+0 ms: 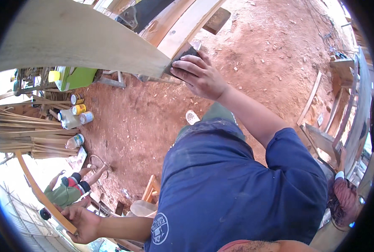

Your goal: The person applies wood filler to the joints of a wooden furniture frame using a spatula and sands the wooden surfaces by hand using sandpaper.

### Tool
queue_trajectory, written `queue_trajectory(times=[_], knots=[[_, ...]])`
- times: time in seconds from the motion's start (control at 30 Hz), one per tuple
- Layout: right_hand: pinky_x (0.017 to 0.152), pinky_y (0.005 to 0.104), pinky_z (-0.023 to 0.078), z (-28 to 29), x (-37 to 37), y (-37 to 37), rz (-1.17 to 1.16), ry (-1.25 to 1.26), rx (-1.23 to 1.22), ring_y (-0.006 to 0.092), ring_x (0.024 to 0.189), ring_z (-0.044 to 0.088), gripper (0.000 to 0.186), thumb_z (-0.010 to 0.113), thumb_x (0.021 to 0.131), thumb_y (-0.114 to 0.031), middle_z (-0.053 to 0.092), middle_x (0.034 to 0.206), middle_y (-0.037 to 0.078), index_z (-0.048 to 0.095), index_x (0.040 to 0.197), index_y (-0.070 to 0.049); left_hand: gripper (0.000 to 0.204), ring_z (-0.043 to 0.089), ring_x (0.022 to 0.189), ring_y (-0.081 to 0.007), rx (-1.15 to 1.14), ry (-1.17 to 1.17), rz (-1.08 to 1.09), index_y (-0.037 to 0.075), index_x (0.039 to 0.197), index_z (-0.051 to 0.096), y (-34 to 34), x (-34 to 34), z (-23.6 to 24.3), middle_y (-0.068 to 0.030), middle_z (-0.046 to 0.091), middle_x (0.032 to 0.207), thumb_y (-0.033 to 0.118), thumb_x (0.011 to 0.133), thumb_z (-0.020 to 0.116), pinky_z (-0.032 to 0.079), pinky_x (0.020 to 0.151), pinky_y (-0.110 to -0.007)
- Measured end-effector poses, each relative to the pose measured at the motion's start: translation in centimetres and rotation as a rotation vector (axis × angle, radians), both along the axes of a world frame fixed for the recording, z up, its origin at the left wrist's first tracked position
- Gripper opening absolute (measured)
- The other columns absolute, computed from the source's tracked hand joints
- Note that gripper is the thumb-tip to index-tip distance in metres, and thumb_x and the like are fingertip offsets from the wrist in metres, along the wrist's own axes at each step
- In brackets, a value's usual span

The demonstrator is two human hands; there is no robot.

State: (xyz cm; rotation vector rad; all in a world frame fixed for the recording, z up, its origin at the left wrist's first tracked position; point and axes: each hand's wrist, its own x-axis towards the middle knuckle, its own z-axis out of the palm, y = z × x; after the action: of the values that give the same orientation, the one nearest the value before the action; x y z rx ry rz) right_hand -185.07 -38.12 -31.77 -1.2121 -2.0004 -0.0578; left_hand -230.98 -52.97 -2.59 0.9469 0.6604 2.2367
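Note:
My right hand (199,75) is up at the end of a pale wooden board (90,38) and a narrow timber (182,27), fingers curled over a small dark block (177,59) that rests against the wood; what the block is, I cannot make out. Low at the left, my left hand (81,222) grips the lower end of a long, thin orange-brown wooden strip (37,187), which stands out at a slant beside me.
Stacked wooden strips (31,134) lie at the left by tubs (78,110) and a green panel (75,77). A person (71,189) in green is behind the strip. Another person (342,197) stands by boards at the right. Wood chips lie on the dirt floor (271,59).

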Motion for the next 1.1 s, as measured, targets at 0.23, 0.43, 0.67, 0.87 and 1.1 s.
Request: queue_trajectory(times=[0.23,0.43,0.67,0.87,1.1], knots=[[0.118,0.0534,0.035,-2.2,-1.7,1.3,-0.083,0.032,0.122,0.0176,0.126,0.054,0.041,0.073,0.085,-0.019,0.060,0.128,-0.008,0.075,0.126,-0.024,0.095,0.064,0.112,-0.0302,-0.053,0.101,0.073,-0.012,0.155,0.027,1.4,0.7,0.5,-0.0311,0.031,0.164,0.018,0.075,0.069,0.050,0.076,-0.030],[0.115,0.0497,0.034,-0.7,-1.7,-0.2,-0.090,-0.034,-0.074,0.0196,0.130,0.049,0.041,0.074,0.088,-0.014,0.061,0.136,-0.009,0.075,0.127,-0.022,0.093,0.063,0.110,-0.0312,-0.051,0.082,-0.050,-0.011,0.156,0.027,5.4,1.8,0.8,-0.0288,0.029,0.165,0.020,0.078,0.067,0.051,0.077,-0.032],[0.103,0.0478,0.042,1.4,-1.7,-0.6,-0.093,0.022,-0.183,0.0184,0.127,0.050,0.036,0.070,0.089,-0.010,0.063,0.128,-0.006,0.076,0.123,-0.018,0.097,0.064,0.106,-0.0287,0.016,0.062,-0.373,-0.012,0.158,0.017,9.3,3.7,0.6,-0.0299,0.024,0.168,0.025,0.081,0.061,0.052,0.076,-0.032],[0.111,0.0473,0.043,1.1,-0.9,-2.1,-0.089,0.021,-0.219,0.0184,0.127,0.052,0.038,0.071,0.085,-0.006,0.065,0.128,-0.004,0.076,0.121,-0.017,0.095,0.066,0.101,-0.0266,0.022,0.143,-0.324,-0.014,0.157,0.020,9.8,5.1,2.0,-0.0326,0.029,0.164,0.023,0.081,0.062,0.052,0.073,-0.029],[0.110,0.0443,0.039,0.0,-1.7,-0.9,-0.102,0.212,-0.040,0.0207,0.127,0.054,0.047,0.075,0.081,-0.006,0.064,0.133,-0.002,0.073,0.127,-0.015,0.093,0.064,0.101,-0.0277,0.012,0.144,-0.208,-0.016,0.155,0.022,6.9,3.9,2.4,-0.0323,0.032,0.162,0.023,0.081,0.063,0.051,0.073,-0.030]])
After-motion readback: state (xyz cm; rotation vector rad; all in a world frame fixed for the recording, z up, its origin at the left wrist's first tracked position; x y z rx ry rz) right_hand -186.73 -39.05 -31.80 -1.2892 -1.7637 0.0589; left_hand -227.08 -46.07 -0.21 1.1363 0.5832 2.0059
